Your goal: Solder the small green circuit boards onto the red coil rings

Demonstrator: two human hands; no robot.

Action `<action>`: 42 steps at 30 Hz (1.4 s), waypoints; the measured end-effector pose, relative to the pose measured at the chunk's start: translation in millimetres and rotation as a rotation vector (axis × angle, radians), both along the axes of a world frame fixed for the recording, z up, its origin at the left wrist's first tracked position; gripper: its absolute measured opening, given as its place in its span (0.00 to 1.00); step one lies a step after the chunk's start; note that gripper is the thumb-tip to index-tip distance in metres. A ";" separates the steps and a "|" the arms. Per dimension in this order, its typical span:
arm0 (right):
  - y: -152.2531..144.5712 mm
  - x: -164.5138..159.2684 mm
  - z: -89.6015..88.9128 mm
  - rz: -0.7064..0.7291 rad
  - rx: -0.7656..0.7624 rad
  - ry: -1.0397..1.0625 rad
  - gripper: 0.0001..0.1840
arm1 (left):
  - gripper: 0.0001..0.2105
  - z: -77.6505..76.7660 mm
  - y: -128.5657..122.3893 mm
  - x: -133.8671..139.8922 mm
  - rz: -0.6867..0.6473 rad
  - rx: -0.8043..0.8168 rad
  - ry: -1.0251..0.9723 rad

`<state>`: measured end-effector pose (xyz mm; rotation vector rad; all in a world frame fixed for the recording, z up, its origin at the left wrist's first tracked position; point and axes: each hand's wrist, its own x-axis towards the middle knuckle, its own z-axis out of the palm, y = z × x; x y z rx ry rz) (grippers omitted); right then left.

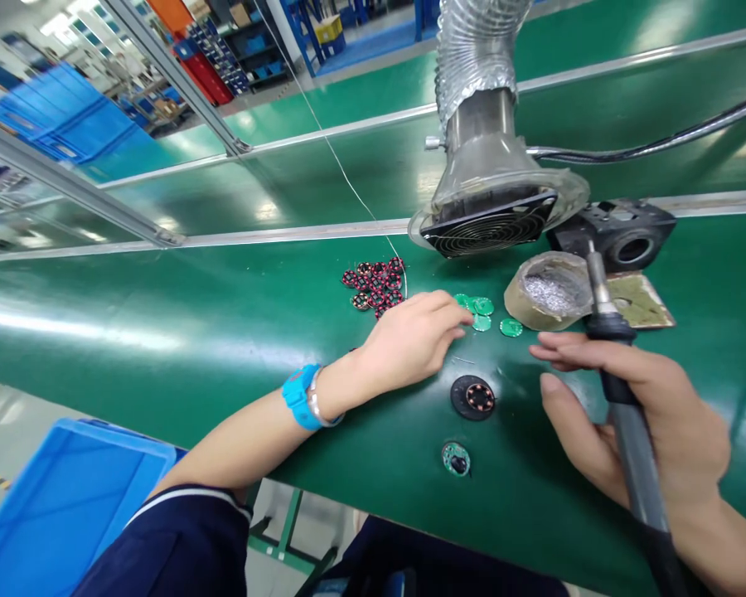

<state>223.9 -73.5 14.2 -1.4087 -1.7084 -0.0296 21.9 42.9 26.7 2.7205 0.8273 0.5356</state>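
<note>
My left hand is palm down on the bench, fingers reaching to a small cluster of round green circuit boards. Its fingertips are at the edge of the nearest boards, slightly apart, with nothing visible between them. My right hand grips a soldering iron by its dark handle, tip pointing up and away. A single green board lies between the hands. Closer to me are a black round holder with a copper-dotted ring part on it, and an assembled round board with a black component.
Red-and-black ring parts are heaped behind my left hand, with a thin solder wire hanging there. A tub of metal shavings, an iron stand and a fume extractor hood stand at the back. A blue crate is lower left.
</note>
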 end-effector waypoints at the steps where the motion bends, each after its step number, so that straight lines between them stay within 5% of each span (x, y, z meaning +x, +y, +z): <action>1: 0.7 0.9 0.4 -0.008 0.007 -0.006 0.19 | 0.11 -1.0 4.0 9.5 -0.002 0.014 0.083; 7: 3.3 4.2 1.6 -0.039 0.067 -0.035 0.20 | 0.17 -9.1 9.1 54.7 -0.033 0.033 0.268; 13: 0.7 4.3 4.4 -0.048 0.054 -0.009 0.19 | 0.12 -7.3 5.7 57.3 -0.020 0.040 0.274; 18: 1.7 1.2 -2.7 0.024 0.088 -0.016 0.23 | 0.14 6.5 -3.2 36.9 0.148 -0.531 -0.160; 23: 3.4 -6.8 -5.9 0.162 0.094 -0.025 0.24 | 0.16 13.3 -22.0 23.5 0.065 -0.880 -0.318; 29: 1.9 -7.1 -8.3 0.215 0.065 -0.024 0.23 | 0.08 11.7 -28.6 1.8 0.027 -0.650 -0.281; 32: 3.2 -5.1 -11.3 0.226 0.047 -0.050 0.23 | 0.20 2.5 -30.0 -9.2 -0.050 -0.534 -0.205; 35: 5.0 -2.9 -13.2 0.203 0.023 -0.059 0.21 | 0.22 -11.5 -33.9 -10.0 -0.113 -0.490 -0.147; 42: 5.0 -0.8 -13.2 0.253 -0.137 -0.015 0.19 | 0.14 -33.0 -48.7 -1.0 -0.001 -0.398 -0.266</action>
